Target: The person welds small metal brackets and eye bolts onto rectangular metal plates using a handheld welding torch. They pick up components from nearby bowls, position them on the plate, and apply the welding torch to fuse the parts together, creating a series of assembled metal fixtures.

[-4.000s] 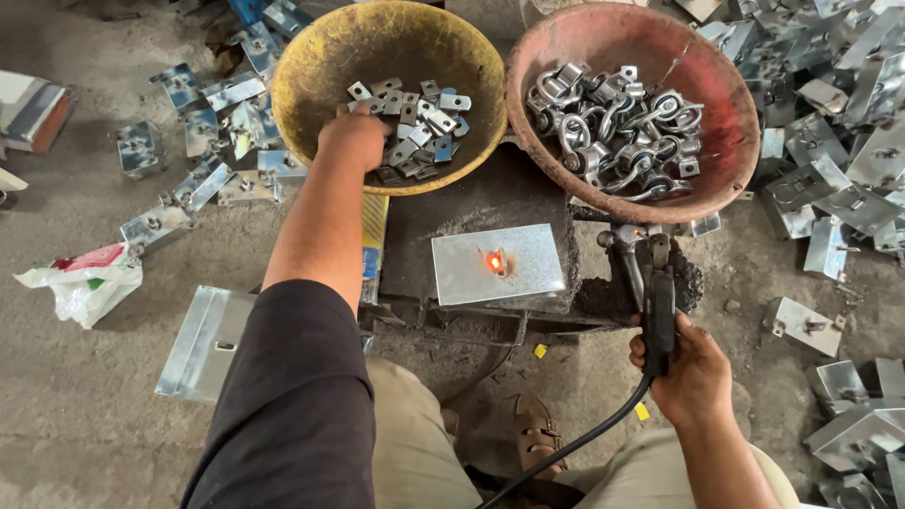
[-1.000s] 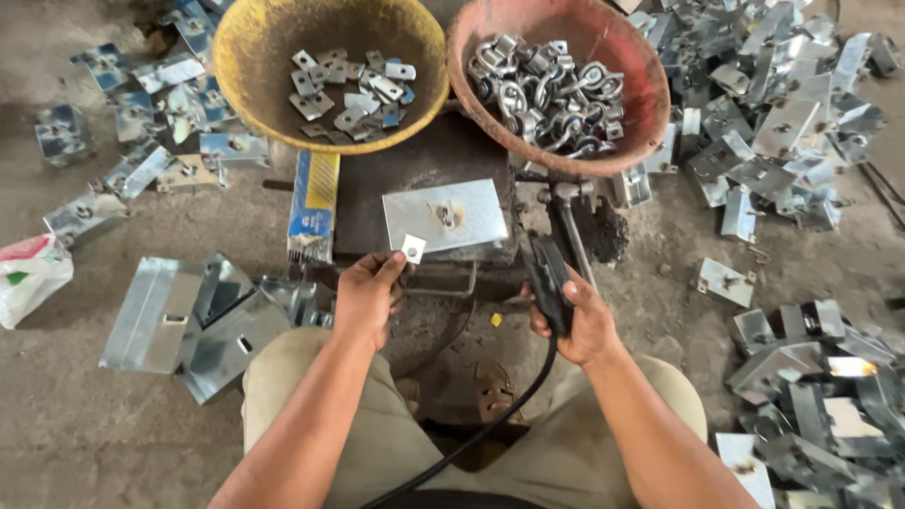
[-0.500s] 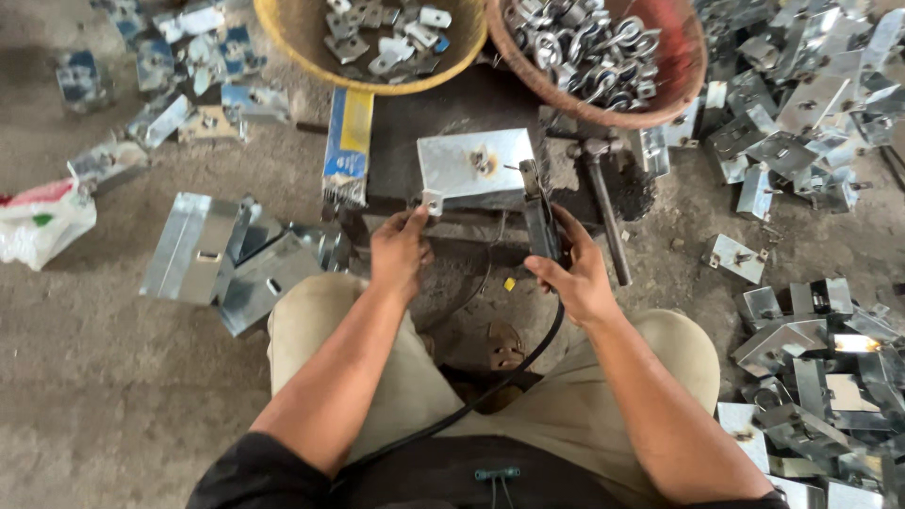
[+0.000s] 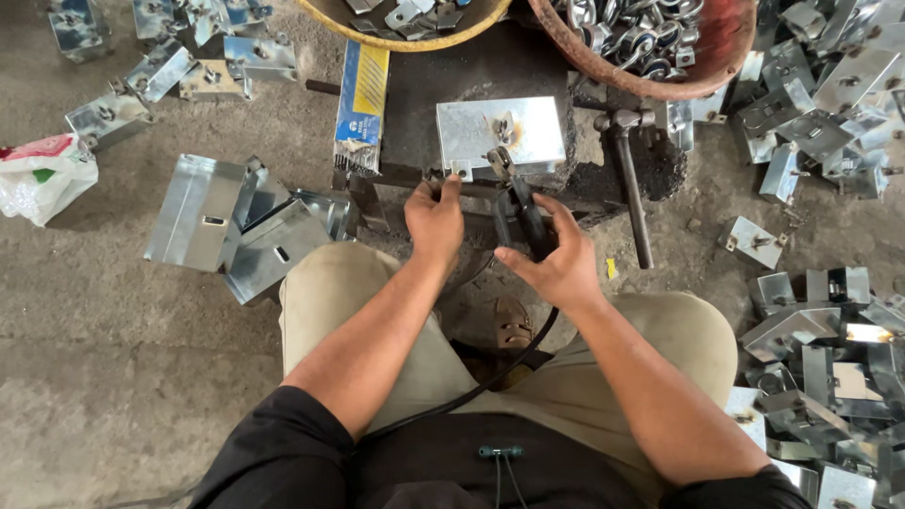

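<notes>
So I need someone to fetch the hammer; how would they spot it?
Start at the flat shiny steel plate on the dark workbench. Just to the plate's right lies the dark metal hammer, head near the reddish bowl, its long thin handle unlike the boxy brackets around.

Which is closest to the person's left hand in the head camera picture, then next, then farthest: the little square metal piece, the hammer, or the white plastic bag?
From the left hand:
1. Little square metal piece, at its fingertips by the plate's near edge.
2. Hammer, off to the right.
3. White plastic bag, far left on the floor.
</notes>
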